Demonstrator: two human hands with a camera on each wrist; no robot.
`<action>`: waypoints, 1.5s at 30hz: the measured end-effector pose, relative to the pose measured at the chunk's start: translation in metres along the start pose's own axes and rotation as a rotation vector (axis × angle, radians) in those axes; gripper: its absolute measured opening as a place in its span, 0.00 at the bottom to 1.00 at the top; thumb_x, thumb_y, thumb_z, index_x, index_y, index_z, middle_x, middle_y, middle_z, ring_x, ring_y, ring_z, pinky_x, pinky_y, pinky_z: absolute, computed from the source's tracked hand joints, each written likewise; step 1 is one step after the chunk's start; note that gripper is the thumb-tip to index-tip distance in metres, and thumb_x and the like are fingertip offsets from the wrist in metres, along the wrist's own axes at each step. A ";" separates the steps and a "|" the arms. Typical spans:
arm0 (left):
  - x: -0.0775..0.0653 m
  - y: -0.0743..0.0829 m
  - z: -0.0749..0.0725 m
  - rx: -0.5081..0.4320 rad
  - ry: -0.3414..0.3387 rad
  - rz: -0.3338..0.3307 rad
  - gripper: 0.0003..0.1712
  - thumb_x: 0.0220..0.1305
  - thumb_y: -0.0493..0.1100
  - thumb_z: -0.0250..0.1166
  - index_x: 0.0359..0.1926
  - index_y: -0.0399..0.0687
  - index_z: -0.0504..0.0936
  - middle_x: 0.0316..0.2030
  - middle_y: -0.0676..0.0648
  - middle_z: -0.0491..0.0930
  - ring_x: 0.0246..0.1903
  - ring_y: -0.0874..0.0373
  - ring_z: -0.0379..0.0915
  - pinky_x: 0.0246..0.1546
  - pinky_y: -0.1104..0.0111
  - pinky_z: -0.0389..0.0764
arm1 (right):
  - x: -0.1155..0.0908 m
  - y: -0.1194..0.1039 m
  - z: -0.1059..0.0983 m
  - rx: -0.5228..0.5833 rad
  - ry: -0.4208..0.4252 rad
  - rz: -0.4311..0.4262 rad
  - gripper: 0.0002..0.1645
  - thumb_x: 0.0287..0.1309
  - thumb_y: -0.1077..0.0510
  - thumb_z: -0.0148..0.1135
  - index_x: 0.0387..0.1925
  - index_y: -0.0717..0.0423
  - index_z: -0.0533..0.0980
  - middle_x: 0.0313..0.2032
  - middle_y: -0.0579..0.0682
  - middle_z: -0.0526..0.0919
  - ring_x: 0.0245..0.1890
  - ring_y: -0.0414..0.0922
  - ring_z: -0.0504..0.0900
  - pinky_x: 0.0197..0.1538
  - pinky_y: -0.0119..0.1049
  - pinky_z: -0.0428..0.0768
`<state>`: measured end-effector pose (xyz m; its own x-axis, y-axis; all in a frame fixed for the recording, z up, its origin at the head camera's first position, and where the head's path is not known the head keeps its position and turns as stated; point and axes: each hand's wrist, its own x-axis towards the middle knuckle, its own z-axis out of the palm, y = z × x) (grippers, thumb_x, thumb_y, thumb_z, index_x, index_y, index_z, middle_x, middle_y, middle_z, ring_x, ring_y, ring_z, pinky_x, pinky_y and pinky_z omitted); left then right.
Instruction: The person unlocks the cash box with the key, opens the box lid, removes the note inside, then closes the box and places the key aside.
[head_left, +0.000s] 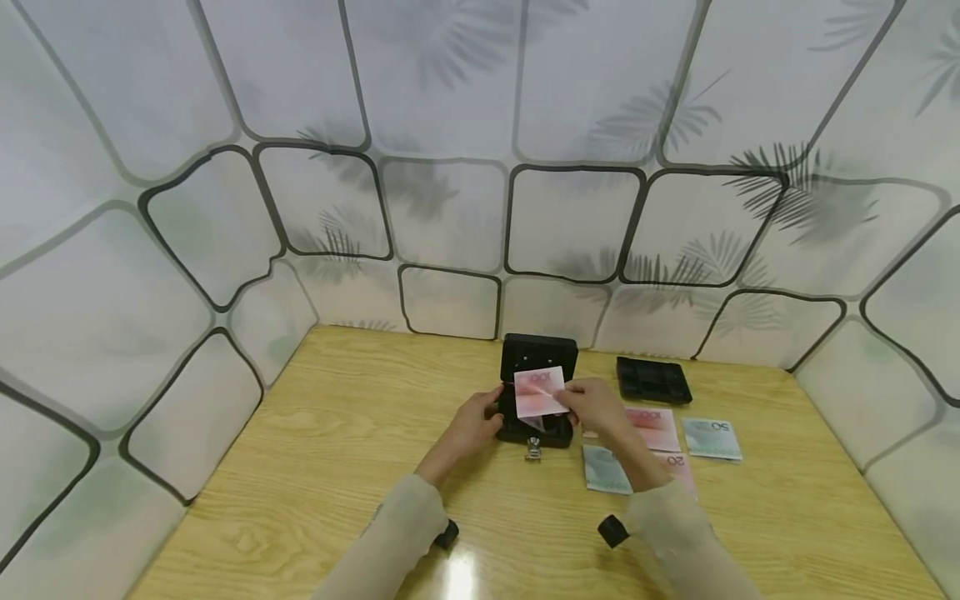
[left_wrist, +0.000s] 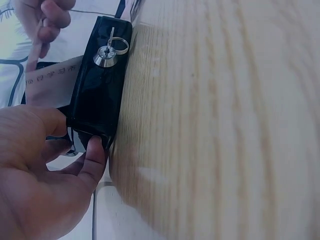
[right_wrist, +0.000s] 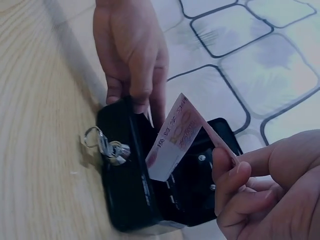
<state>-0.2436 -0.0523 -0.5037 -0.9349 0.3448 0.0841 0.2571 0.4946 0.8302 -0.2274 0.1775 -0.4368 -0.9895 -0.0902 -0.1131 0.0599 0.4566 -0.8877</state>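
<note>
A small black cash box (head_left: 558, 433) stands with its lid (head_left: 538, 350) raised; a key with a ring (left_wrist: 118, 46) sits in the front lock. At the box's left end, my left hand (head_left: 474, 425) grips the side wall, thumb and fingers on either face of it (left_wrist: 55, 165). Over the opening, my right hand (head_left: 596, 404) pinches a folded pink 100 banknote (head_left: 538, 392) by its right edge. In the right wrist view the banknote (right_wrist: 177, 132) is bent along a fold, its free part slanting over the box. Another note (head_left: 532, 422) shows partly inside the box.
A black compartment tray (head_left: 654, 380) lies behind my right hand. Right of the box lie folded notes: a pink 100 (head_left: 654, 427), a green 50 (head_left: 712, 439), a pink 20 (head_left: 678, 471) and a greenish one (head_left: 603, 471), partly under my right forearm. A patterned fabric wall (head_left: 450, 208) rises behind the wooden table (head_left: 360, 400).
</note>
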 end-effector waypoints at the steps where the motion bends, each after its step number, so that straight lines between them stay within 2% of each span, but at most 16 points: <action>1: 0.000 0.000 0.000 0.000 0.000 -0.001 0.34 0.70 0.31 0.59 0.75 0.32 0.65 0.64 0.27 0.72 0.63 0.39 0.71 0.62 0.50 0.73 | -0.001 -0.001 -0.002 0.014 -0.002 0.013 0.15 0.73 0.59 0.59 0.28 0.61 0.78 0.18 0.50 0.72 0.19 0.43 0.69 0.22 0.31 0.62; 4: -0.001 0.000 -0.001 0.001 -0.001 0.000 0.33 0.70 0.31 0.59 0.75 0.31 0.65 0.64 0.27 0.72 0.62 0.39 0.71 0.62 0.50 0.73 | -0.004 -0.004 -0.007 0.048 -0.009 0.033 0.12 0.74 0.59 0.60 0.35 0.63 0.81 0.19 0.49 0.72 0.20 0.43 0.70 0.22 0.30 0.63; 9: -0.001 -0.001 0.000 0.010 0.006 0.006 0.33 0.70 0.31 0.59 0.74 0.31 0.65 0.63 0.27 0.73 0.61 0.39 0.72 0.62 0.49 0.73 | -0.010 -0.009 -0.018 0.082 -0.024 0.030 0.13 0.73 0.57 0.61 0.33 0.62 0.79 0.19 0.48 0.72 0.19 0.41 0.68 0.21 0.30 0.61; 16: -0.002 0.000 -0.002 0.006 -0.014 0.002 0.33 0.71 0.32 0.58 0.75 0.32 0.64 0.65 0.27 0.71 0.65 0.37 0.69 0.64 0.48 0.71 | -0.021 -0.011 -0.041 0.055 -0.042 0.027 0.14 0.75 0.55 0.59 0.38 0.63 0.80 0.20 0.50 0.75 0.20 0.40 0.68 0.23 0.31 0.64; 27: -0.001 -0.001 -0.002 0.001 -0.034 -0.015 0.33 0.73 0.33 0.58 0.76 0.34 0.63 0.66 0.28 0.69 0.64 0.39 0.70 0.59 0.51 0.74 | -0.033 0.002 -0.071 0.039 -0.023 0.027 0.16 0.75 0.54 0.59 0.42 0.66 0.79 0.22 0.49 0.75 0.23 0.40 0.71 0.25 0.30 0.68; 34: -0.002 -0.001 -0.001 -0.011 -0.026 -0.021 0.33 0.73 0.33 0.59 0.77 0.35 0.63 0.66 0.29 0.70 0.64 0.39 0.70 0.59 0.50 0.75 | -0.045 0.008 -0.091 0.009 -0.019 -0.009 0.16 0.77 0.55 0.57 0.41 0.67 0.78 0.22 0.50 0.75 0.22 0.40 0.70 0.24 0.31 0.67; 40: -0.003 0.000 -0.001 -0.019 -0.026 -0.015 0.33 0.73 0.33 0.58 0.76 0.34 0.63 0.66 0.28 0.70 0.64 0.38 0.71 0.61 0.50 0.74 | -0.060 0.015 -0.112 -0.022 -0.014 -0.017 0.20 0.78 0.53 0.55 0.33 0.66 0.74 0.22 0.50 0.72 0.20 0.40 0.65 0.25 0.34 0.67; 45: -0.004 0.001 -0.001 -0.021 -0.021 -0.012 0.33 0.73 0.32 0.58 0.76 0.33 0.63 0.66 0.28 0.70 0.63 0.38 0.71 0.61 0.49 0.74 | -0.071 0.028 -0.131 -0.038 0.009 -0.019 0.21 0.79 0.53 0.53 0.31 0.66 0.72 0.22 0.50 0.71 0.19 0.39 0.63 0.24 0.34 0.65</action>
<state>-0.2402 -0.0542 -0.5027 -0.9323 0.3562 0.0625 0.2405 0.4816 0.8427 -0.1730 0.3128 -0.3950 -0.9916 -0.0911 -0.0921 0.0362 0.4883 -0.8720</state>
